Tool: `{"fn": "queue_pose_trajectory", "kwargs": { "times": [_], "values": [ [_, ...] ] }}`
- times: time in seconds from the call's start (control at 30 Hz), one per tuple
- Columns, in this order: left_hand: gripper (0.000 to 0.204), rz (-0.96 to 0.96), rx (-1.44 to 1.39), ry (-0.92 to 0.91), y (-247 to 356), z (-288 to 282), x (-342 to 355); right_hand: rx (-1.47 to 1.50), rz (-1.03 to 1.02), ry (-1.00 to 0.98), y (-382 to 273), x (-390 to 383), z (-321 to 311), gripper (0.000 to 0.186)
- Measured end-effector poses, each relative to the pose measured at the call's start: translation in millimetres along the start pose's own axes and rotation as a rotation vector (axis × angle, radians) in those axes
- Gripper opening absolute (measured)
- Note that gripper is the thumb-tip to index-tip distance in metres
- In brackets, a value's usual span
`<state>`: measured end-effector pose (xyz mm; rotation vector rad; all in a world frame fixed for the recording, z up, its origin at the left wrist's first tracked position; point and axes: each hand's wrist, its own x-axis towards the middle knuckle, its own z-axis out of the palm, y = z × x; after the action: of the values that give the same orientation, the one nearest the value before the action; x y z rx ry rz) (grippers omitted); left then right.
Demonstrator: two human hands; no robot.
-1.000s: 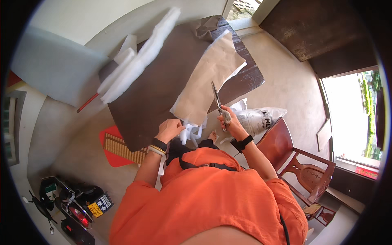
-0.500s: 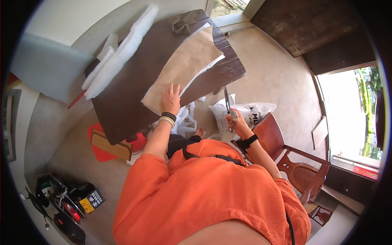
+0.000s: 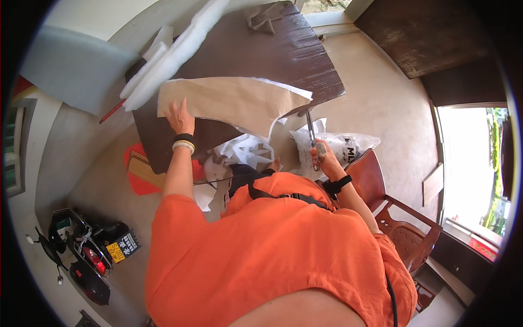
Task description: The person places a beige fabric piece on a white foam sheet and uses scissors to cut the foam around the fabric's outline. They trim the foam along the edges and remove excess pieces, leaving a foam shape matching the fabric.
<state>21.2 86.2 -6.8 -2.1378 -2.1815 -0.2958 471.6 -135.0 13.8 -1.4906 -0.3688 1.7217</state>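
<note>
Across the dark brown table (image 3: 239, 54) lies a curved tan sheet (image 3: 234, 101), with a white layer showing along its far and right edges. Its right end reaches past the near table edge. My left hand (image 3: 181, 117) rests on the left end of this sheet, fingers spread over it. Off the table's right side, my right hand (image 3: 326, 161) grips a pair of scissors (image 3: 311, 128) with the blades pointing away from me. The blades look closed or nearly so and stand apart from the sheet.
Rolled white batting (image 3: 174, 54) lies along the table's left side. A crumpled grey-brown cloth (image 3: 265, 22) is at the far end. White scraps (image 3: 245, 150) hang or lie below the near edge. A white plastic bag (image 3: 340, 146) and a wooden chair (image 3: 403, 218) stand at the right.
The tan sheet has turned on the table and now lies more crosswise. My left hand has moved left with its end. The right hand still holds the scissors.
</note>
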Motion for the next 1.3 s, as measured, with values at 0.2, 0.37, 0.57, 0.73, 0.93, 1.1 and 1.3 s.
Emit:
{"fn": "queue_pose_trajectory", "kwargs": {
  "times": [0.2, 0.37, 0.57, 0.73, 0.93, 1.1, 1.3],
  "values": [
    [0.053, 0.406, -0.337, 0.004, 109, -4, -24, -0.009, -0.02, 0.072, 3, -1, -10, 0.063],
    [0.071, 0.565, -0.384, -0.249, 177, 16, -38, -0.152, -0.074, 0.064, -17, 1, -26, 0.061],
    [0.076, 0.513, -0.345, -0.301, 184, 26, -40, -0.365, 0.005, 0.025, -56, 8, -62, 0.066],
    [0.078, 0.349, -0.388, -0.264, 209, 15, -43, -0.509, 0.118, -0.211, -88, 41, -108, 0.064],
    [0.077, 0.167, -0.324, -0.272, 267, 14, -34, -0.654, 0.138, -0.484, -131, 84, -134, 0.068],
    [0.089, 0.067, -0.283, -0.322, 291, 26, -42, -0.709, 0.154, -0.501, -158, 89, -127, 0.075],
    [0.093, 0.019, -0.299, -0.298, 291, 41, -44, -0.848, 0.076, -0.549, -160, 114, -109, 0.079]
  ]
}}
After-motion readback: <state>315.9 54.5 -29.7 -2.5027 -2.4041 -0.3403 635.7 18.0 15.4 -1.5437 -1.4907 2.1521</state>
